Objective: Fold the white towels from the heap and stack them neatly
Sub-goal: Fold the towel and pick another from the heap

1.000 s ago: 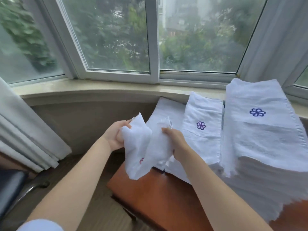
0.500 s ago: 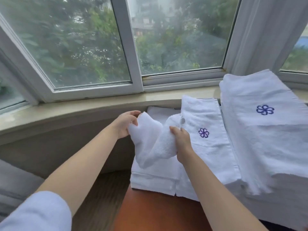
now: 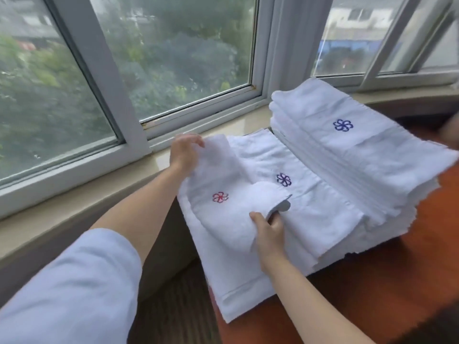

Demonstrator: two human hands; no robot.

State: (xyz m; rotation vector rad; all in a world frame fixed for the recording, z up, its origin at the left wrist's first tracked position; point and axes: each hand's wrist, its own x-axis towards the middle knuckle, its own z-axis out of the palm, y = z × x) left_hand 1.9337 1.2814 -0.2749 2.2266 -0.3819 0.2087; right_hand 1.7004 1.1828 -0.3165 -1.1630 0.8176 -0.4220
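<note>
Left hand: left hand (image 3: 185, 153) pinches the far corner of the small white terry towel with a red flower emblem (image 3: 221, 206), fingers curled over its edge near the beige stone windowsill (image 3: 159, 162)
Right hand: right hand (image 3: 269, 232) grips the towel's near folded edge, thumb on top, fingers curled under
Towel held: draped over the low stack of folded white towels (image 3: 238, 274) at the left end of the reddish-brown wooden table (image 3: 372, 281)
Neighbouring stacks: middle stack of folded white towels with a purple flower emblem (image 3: 310, 194) just beside it; tall stack of white towels with a blue flower emblem (image 3: 347, 145) on the right, against the sill
Sleeve: pale blue sleeve (image 3: 74, 289) on the left arm
</note>
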